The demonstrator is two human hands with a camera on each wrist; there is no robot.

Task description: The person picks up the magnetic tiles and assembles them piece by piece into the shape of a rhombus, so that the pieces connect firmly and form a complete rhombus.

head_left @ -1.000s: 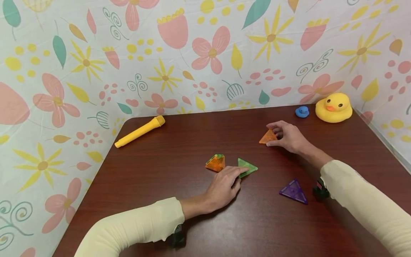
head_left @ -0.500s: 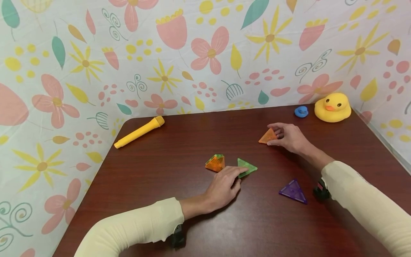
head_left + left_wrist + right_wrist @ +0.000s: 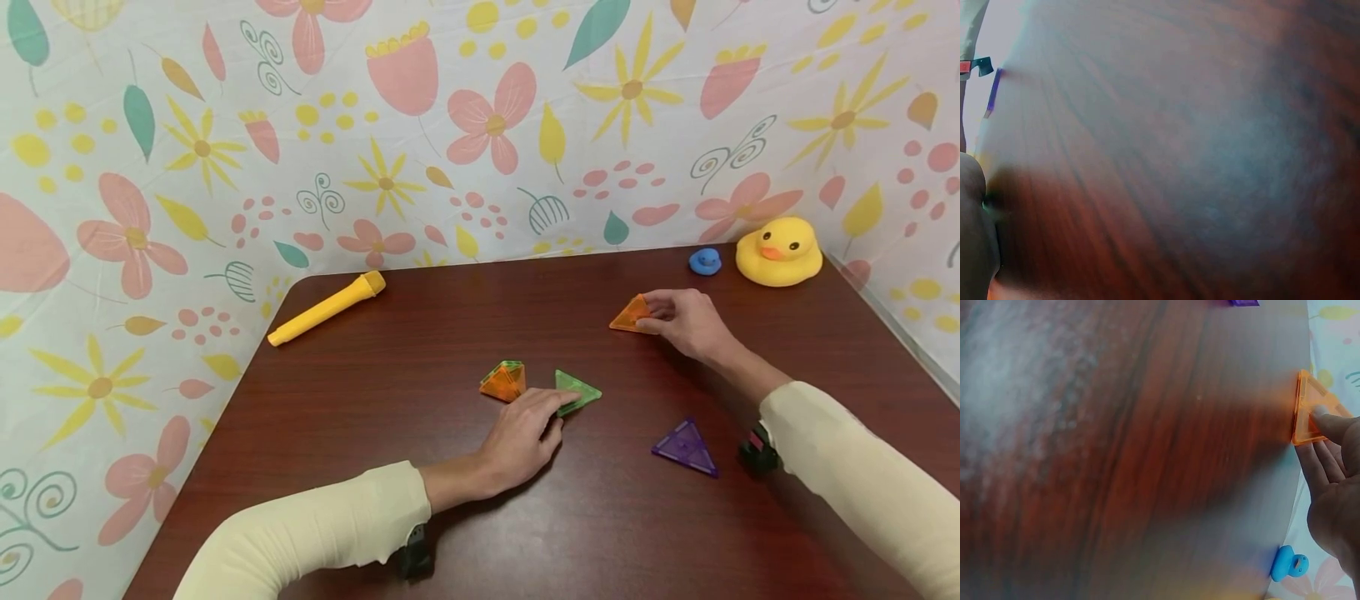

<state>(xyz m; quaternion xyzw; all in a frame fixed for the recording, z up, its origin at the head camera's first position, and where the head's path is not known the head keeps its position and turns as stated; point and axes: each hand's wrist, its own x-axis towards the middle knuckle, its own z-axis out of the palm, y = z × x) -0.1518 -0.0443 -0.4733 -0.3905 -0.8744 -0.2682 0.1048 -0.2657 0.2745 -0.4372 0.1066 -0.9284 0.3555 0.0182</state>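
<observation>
In the head view, my right hand (image 3: 692, 323) pinches an orange triangular magnetic tile (image 3: 627, 315) at the back right of the table. The right wrist view has the thumb on the face of this orange tile (image 3: 1307, 419), with other fingers behind it. My left hand (image 3: 521, 442) rests on the table, its index finger reaching across a green triangular tile (image 3: 572, 385). Just beyond that hand is a small pointed shape of orange and green tiles (image 3: 502, 382). A purple triangular tile (image 3: 686, 450) lies flat between the two forearms. The left wrist view catches only the hand's edge.
A yellow toy microphone (image 3: 326, 309) lies at the table's back left. At the back right corner stand a small blue duck (image 3: 705, 262) and a large yellow duck (image 3: 780, 252). A flower-patterned cloth (image 3: 480, 200) hangs behind the dark wooden table (image 3: 420, 325).
My right hand has shifted slightly right and turned the orange tile, with the thumb now further over its face. The left hand and the other tiles have stayed put.
</observation>
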